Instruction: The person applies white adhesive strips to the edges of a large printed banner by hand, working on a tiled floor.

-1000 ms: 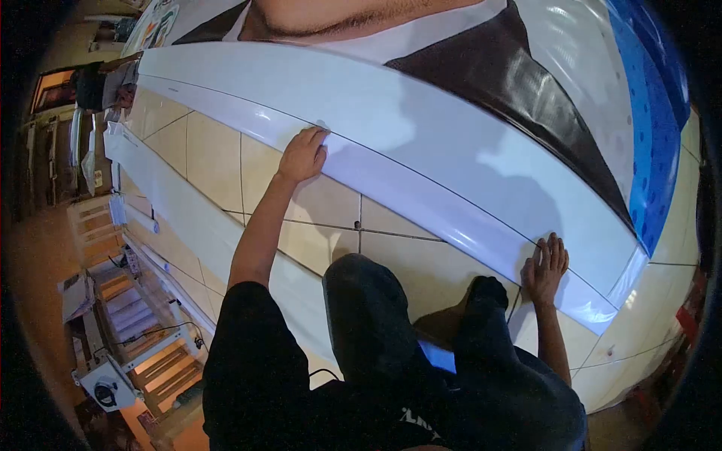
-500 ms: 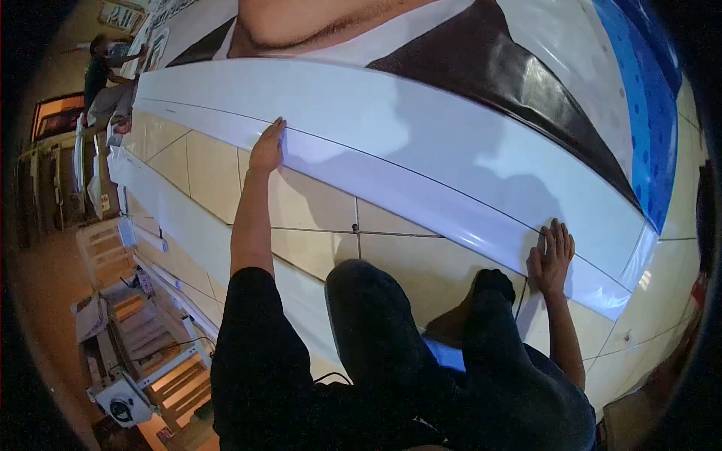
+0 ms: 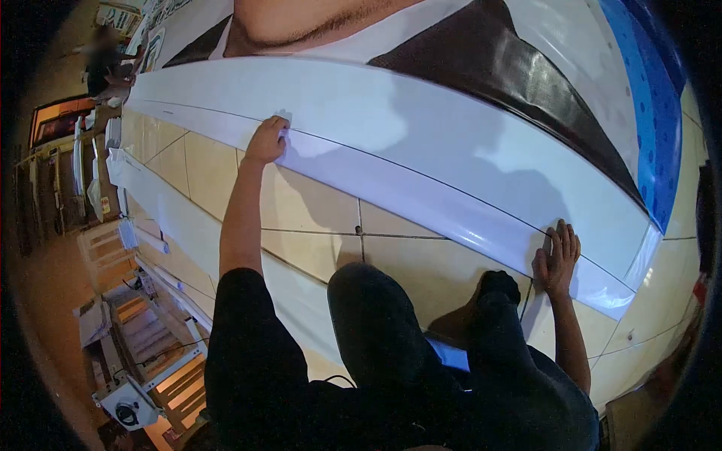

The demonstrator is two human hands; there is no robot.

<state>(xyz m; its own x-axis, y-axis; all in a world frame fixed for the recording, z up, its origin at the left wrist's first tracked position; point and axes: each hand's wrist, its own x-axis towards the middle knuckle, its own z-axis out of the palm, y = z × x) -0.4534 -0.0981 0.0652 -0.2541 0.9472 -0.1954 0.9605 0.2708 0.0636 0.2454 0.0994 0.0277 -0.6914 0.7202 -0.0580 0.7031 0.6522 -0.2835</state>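
A large printed vinyl banner [image 3: 451, 64] is spread over the floor, with a wide white border [image 3: 338, 98] along its near side. A thin dark line runs the length of that border, and the strip below it looks pale violet. My left hand [image 3: 268, 140] rests on the strip left of centre, fingers bent over the line and thumb apart. Farther right, my right hand [image 3: 557, 259] lies on the strip near the banner's corner, its fingers spread across the line. Neither hand shows anything gripped in it.
Cream floor tiles [image 3: 308, 203] show between the banner and my knees. Another long white strip [image 3: 180, 195] lies to the left. A person [image 3: 101, 68] is at the far left by the banner. Wooden pallets [image 3: 180, 398] and a machine-like device [image 3: 128, 406] stand lower left.
My left hand has shifted slightly left, and its fingers have gone from stretched out to bent. The right hand stays at the same place on the border. The view has shifted a little.
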